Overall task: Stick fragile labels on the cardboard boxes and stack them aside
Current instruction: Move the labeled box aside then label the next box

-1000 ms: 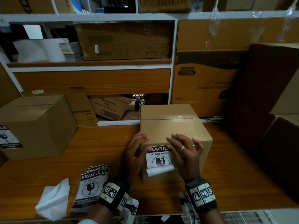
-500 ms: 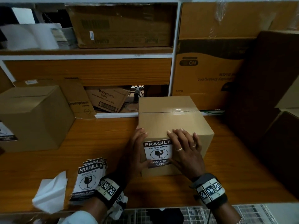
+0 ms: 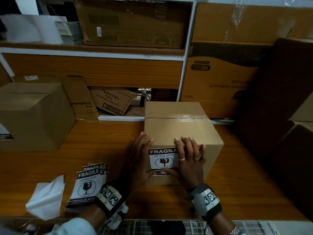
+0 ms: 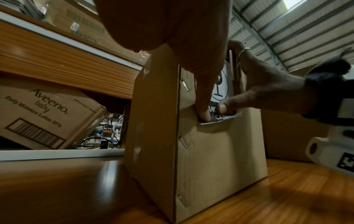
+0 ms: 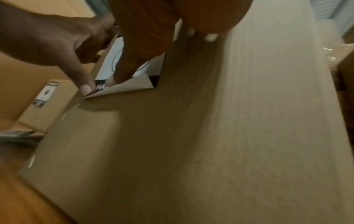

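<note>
Head view. Item: cardboard box (image 3: 182, 133), top seam taped, standing near the middle of the table (image 3: 105, 138), toward its far edge. Fragile label (image 3: 162, 160) on the near face, printed side out. My left hand (image 3: 140, 160) lies flat along the label's left margin, fingers straight, thumb at the lower edge. My right hand (image 3: 190, 160) lies flat over the right margin, fingers straight up to the top rim. Neither hand grips anything; both press. Spare labels (image 3: 88, 184) fanned at the near left edge of the table, crumpled backing paper (image 3: 45, 199) beside them. A second box (image 3: 32, 114) sits at the far left edge, a label partly visible on its near face.

Left wrist view. Stapled side seam of the box; my left thumb (image 4: 203, 104) and right thumb (image 4: 225, 106) both bear on the label's black bottom band.

Right wrist view. Blurred. A strip of pale backing (image 5: 126, 86) appears folded out at the label's bottom edge, so that edge looks not fully stuck.

Handling, judged. Box: stiff corrugated walls, probably light; weight of contents cannot be told. Take it with flat palms on the two opposite side faces, clear of the fresh label. Label: thin, limp, creases easily; smooth it from the centre toward the bottom edge.
</note>
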`<control>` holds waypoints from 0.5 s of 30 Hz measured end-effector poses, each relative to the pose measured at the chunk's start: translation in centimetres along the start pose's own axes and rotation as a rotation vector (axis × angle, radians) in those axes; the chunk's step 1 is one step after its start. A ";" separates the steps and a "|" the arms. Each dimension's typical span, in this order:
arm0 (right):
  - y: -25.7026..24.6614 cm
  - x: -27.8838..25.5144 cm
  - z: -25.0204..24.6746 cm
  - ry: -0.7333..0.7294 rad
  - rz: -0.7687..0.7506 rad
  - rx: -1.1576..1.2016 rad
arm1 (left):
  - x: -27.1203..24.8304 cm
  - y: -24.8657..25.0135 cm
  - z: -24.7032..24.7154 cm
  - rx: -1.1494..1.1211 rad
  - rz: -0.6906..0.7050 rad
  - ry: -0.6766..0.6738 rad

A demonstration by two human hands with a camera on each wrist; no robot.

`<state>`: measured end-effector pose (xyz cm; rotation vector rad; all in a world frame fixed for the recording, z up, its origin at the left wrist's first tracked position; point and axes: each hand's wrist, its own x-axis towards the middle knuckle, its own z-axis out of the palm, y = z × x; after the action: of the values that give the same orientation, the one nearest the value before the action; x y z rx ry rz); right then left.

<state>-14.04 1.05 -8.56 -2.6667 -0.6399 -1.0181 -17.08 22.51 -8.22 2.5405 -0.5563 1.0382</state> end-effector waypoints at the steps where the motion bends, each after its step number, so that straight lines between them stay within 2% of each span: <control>1: 0.3 -0.1 0.0 -0.033 -0.014 -0.026 | 0.0 0.0 -0.1 0.007 -0.006 -0.013; 6: 1.1 -0.8 0.1 -0.091 -0.077 -0.103 | -0.1 0.4 0.0 0.047 -0.032 -0.025; 11: 1.5 -0.7 -1.3 -0.032 -0.136 -0.107 | -0.1 1.3 1.1 0.057 -0.141 -0.035; 15: 1.5 -0.9 -1.0 0.015 -0.142 -0.163 | -0.3 2.0 1.5 0.144 -0.206 -0.108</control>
<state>-14.52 -0.92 -8.54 -2.7821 -0.7851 -1.1743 -17.33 20.18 -9.16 2.7224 -0.2466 0.9018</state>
